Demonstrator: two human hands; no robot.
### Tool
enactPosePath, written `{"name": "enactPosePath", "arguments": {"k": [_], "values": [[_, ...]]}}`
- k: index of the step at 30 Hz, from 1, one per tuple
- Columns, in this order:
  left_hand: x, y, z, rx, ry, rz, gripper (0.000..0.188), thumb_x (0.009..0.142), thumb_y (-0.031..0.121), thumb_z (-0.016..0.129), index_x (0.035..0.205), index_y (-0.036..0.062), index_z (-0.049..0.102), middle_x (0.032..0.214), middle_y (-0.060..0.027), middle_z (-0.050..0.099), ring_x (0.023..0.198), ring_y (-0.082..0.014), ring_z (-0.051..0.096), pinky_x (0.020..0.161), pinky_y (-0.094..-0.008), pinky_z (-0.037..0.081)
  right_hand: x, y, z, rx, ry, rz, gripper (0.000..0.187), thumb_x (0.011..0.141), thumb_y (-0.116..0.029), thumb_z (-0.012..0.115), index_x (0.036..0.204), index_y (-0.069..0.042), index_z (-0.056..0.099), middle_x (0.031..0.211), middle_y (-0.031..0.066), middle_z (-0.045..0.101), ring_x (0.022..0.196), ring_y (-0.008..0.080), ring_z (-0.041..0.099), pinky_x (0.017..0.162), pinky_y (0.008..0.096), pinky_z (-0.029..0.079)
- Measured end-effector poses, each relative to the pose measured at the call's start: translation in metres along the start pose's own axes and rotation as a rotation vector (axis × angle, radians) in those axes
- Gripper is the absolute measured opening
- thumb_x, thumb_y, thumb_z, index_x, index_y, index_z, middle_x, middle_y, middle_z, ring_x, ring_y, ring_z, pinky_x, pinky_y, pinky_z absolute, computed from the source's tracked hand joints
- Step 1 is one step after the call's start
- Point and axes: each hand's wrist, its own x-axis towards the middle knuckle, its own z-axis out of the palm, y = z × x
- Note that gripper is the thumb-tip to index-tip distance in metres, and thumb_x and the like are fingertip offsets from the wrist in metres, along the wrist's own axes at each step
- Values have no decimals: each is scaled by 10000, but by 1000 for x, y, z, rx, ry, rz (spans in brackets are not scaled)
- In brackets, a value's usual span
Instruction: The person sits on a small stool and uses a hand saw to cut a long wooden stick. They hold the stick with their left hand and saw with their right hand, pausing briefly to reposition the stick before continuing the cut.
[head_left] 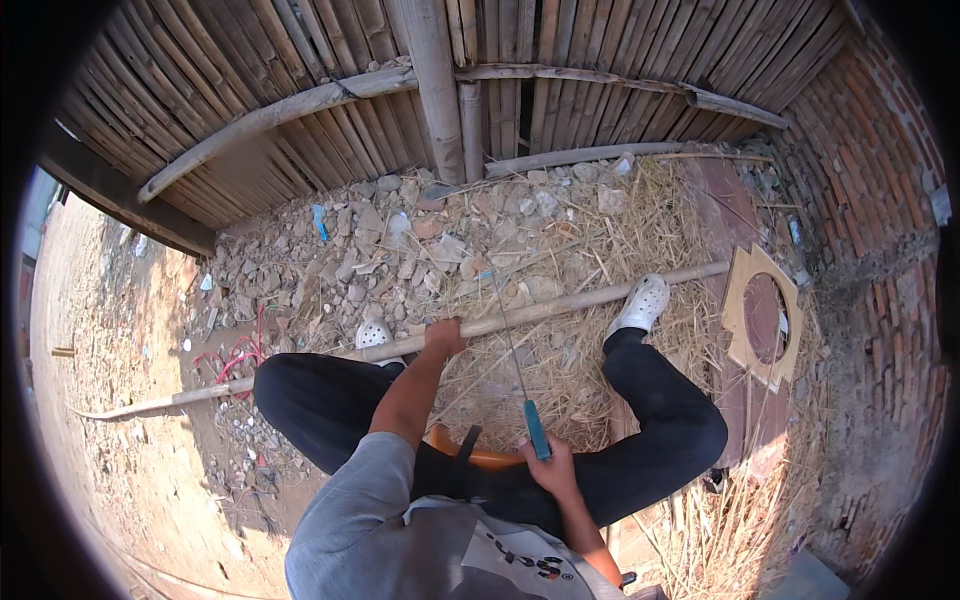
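A long pale wooden pole (540,310) runs across in front of me, from the lower left to the right. My left hand (445,336) is closed around it near its middle. In my right hand (551,466) is the teal handle of a saw (536,430). Its long thin blade points away from me and crosses the pole to the right of my left hand; whether it touches the wood I cannot tell. The pole lies over my left white clog (374,334), while my right clog (641,304) rests on it.
An orange seat (490,459) shows beneath me. Broken bricks and stones (400,235) cover the ground ahead, with straw (650,220) to the right. A bamboo wall (300,140) stands in front, a brick wall (880,200) at right. A cardboard piece with a round hole (740,300) lies nearby.
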Motion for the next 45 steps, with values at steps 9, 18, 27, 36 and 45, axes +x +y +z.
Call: {"name": "enactPosePath", "arguments": {"k": [9,18,27,36,45], "values": [[-136,127,33,95,-66,-35,514,783,261,652,1260,111,535,1234,-119,635,1177,-280,591,1010,-553,359,-123,7,-149,-94,-38,-92,218,862,-190,695,763,-16,609,594,18,529,562,90,491,540,289,430],[-160,160,33,193,47,-96,461,814,250,615,1254,129,551,1237,-91,639,1187,-246,587,1062,-576,274,-153,15,-180,-35,-20,-112,227,867,-206,691,772,-18,606,578,53,524,546,113,492,529,313,427],[-48,21,-43,187,83,-57,443,780,230,648,1212,145,594,1194,-101,656,1141,-265,615,1063,-541,324,-39,-32,-27,-126,10,-89,239,865,-193,692,737,-27,577,560,20,501,530,103,476,519,300,417],[-15,-142,-65,6,106,-63,417,793,243,665,1193,137,605,1145,-111,672,1079,-261,647,910,-428,495,-16,-27,154,-290,-102,-114,303,818,-227,747,705,-30,547,551,67,508,504,143,487,512,329,432],[40,-109,-88,-55,177,-28,379,722,270,687,1077,139,676,1059,-118,702,1016,-271,672,850,-405,531,46,5,155,-140,51,-129,225,809,-167,707,713,-30,557,541,57,492,499,144,495,513,321,437]]}}
